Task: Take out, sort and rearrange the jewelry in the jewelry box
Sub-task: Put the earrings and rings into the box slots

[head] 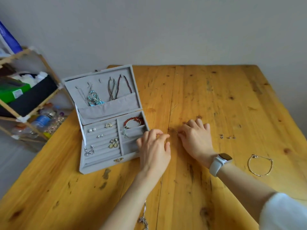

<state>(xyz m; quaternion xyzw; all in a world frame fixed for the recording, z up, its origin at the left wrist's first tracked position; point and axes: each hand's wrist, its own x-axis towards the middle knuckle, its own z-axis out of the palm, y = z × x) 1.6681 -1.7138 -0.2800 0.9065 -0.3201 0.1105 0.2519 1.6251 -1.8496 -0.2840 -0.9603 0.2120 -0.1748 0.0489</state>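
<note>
A grey velvet jewelry box (99, 166) lies open on the wooden table (224, 100). Its lid pocket holds cord necklaces (116, 87) and a blue-silver necklace (93, 97). Several earring pairs (108, 125) sit in the ring rolls; a red bead bracelet (133, 122) lies in the right compartment. My left hand (154, 146) and my right hand (196, 138) rest on the table just right of the box, fingertips pinched close together around something too thin to identify. A gold bracelet (260, 165) and small earrings (227, 136) lie to the right.
A silver chain (144, 218) lies near the table's front edge beside my left forearm. A wooden shelf (25, 90) with boxes and bottles stands left of the table. A plain wall runs behind the table. A white watch is on my right wrist.
</note>
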